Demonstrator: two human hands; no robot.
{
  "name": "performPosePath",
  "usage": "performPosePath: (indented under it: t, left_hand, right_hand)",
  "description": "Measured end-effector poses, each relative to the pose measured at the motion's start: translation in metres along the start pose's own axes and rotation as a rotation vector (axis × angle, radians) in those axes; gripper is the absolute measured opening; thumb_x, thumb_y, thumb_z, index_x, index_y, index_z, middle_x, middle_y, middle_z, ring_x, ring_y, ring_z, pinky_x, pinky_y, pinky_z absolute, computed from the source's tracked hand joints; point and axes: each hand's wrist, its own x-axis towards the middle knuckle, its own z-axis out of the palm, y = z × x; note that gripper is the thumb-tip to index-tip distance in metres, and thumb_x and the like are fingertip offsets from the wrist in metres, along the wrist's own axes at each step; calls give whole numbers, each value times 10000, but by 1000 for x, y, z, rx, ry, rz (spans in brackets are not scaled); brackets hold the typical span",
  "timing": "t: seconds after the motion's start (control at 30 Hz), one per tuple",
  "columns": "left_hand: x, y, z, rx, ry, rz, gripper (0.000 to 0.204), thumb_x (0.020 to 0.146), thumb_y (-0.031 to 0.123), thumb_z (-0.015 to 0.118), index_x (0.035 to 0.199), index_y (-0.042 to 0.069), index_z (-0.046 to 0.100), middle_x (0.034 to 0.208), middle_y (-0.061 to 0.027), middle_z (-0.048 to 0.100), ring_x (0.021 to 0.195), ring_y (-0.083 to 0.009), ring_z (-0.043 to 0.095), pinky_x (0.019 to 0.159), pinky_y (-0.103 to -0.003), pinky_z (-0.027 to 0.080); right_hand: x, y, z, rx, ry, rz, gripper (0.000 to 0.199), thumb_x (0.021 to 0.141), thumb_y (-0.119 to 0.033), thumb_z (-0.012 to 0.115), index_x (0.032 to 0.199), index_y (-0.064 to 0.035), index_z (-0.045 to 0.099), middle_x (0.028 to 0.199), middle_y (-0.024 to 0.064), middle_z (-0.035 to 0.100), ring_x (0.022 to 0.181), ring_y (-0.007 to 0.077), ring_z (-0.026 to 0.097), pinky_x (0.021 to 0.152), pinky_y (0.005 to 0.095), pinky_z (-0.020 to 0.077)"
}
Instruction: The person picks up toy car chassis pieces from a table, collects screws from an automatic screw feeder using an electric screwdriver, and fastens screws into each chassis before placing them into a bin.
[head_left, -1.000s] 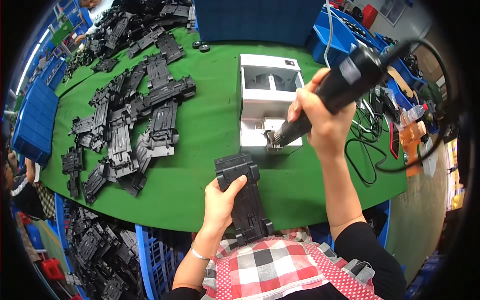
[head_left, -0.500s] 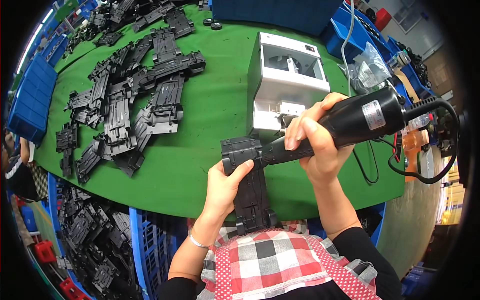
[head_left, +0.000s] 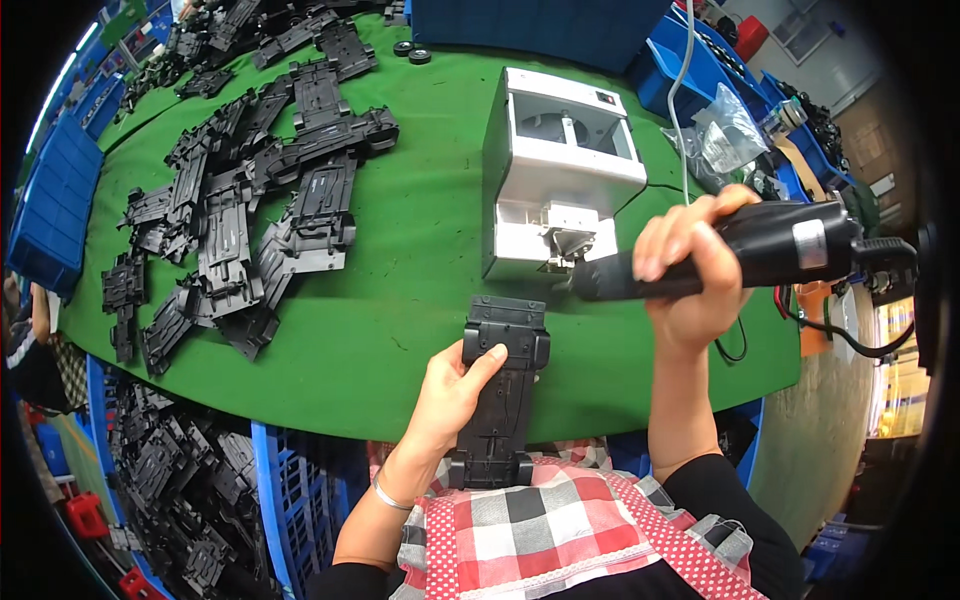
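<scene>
My left hand grips a black plastic toy-car chassis by its left side, thumb pressed on its upper face. The chassis lies lengthwise between the table and my checked apron. My right hand is wrapped around a black electric screwdriver, its tip pointing left, beside the front of a white screw-feeding machine. Tip and chassis are apart. Whether the tip touches the machine's metal outlet I cannot tell.
Many similar chassis lie heaped on the green-covered table at left. More fill a blue crate below the edge. A blue bin stands far left. The screwdriver's cable loops at right, near a plastic bag.
The screwdriver has left the chassis and moved right, its tip now near the feeder's front. The chassis, still in my left hand, has turned slightly and shows more of its surface.
</scene>
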Motion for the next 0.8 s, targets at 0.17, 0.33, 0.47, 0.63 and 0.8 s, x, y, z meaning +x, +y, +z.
performPosePath:
  t: [0.17, 0.33, 0.47, 0.63, 0.8]
  left_hand:
    - [4, -1, 2, 43, 14, 50, 233, 881, 112, 563, 1063, -34, 555, 1004, -62, 613, 881, -107, 562, 808, -254, 450]
    - [8, -6, 2, 17, 15, 110, 250, 899, 165, 531, 1046, -36, 546, 900, -134, 643, 742, -169, 644, 659, -283, 546]
    - [6, 0, 4, 7, 10, 92, 246, 901, 159, 529, 1052, -34, 544, 900, -129, 645, 747, -164, 645, 662, -279, 545]
    - [6, 1, 4, -46, -10, 33, 195, 899, 110, 537, 1036, -23, 576, 940, -41, 630, 834, -83, 568, 762, -240, 468]
    - [7, 0, 2, -80, -24, 30, 181, 898, 101, 537, 1029, -15, 585, 930, -28, 624, 823, -73, 555, 750, -235, 462]
  right_hand:
    - [16, 7, -5, -294, 73, -221, 251, 772, 82, 520, 992, 13, 420, 643, 92, 541, 487, 160, 541, 496, 301, 476]
    - [21, 10, -1, -268, 2, -3, 209, 770, 75, 544, 934, 22, 425, 657, 77, 523, 495, 173, 553, 482, 290, 467]
    - [-5, 9, 18, -161, -18, 121, 229, 785, -3, 487, 989, -36, 387, 611, 67, 442, 455, 162, 454, 459, 300, 427]
    - [-23, 21, 32, -94, -54, 179, 256, 784, 8, 484, 1002, -43, 361, 615, 77, 455, 451, 167, 462, 451, 300, 445]
    - [-31, 30, 36, -165, -142, 167, 273, 759, 62, 492, 963, -41, 342, 589, 79, 451, 443, 176, 472, 438, 306, 451]
